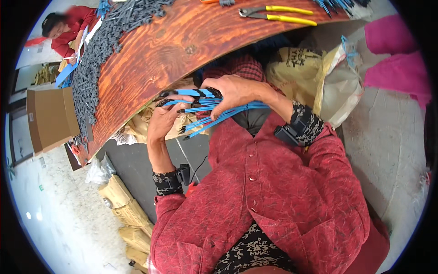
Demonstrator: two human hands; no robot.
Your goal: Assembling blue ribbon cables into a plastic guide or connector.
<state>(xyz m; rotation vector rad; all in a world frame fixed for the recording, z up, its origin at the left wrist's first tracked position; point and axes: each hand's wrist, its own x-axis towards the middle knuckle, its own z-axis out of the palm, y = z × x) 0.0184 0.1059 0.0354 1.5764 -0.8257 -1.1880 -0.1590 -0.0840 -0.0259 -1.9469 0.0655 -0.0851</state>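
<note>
A bundle of thin blue rods with black tips [197, 108] lies across my lap, just off the table's near edge. My right hand [237, 90] is closed over the bundle from above, thumb on the near side and fingers on the far side. Several rods fan out below the thumb, their black tips pointing left. At the tipped ends is my left hand [162, 119], its fingers closed around some of the rods' black ends. Part of the bundle is hidden under the right hand.
The curved brown wooden table [178, 50] carries yellow-handled pliers [278, 13] and a heap of grey plastic parts [91, 68]. A cardboard box [52, 118] stands left, a woven sack [296, 68] right. Brown paper sacks [130, 208] lie on the floor. A person in red [75, 27] works far left.
</note>
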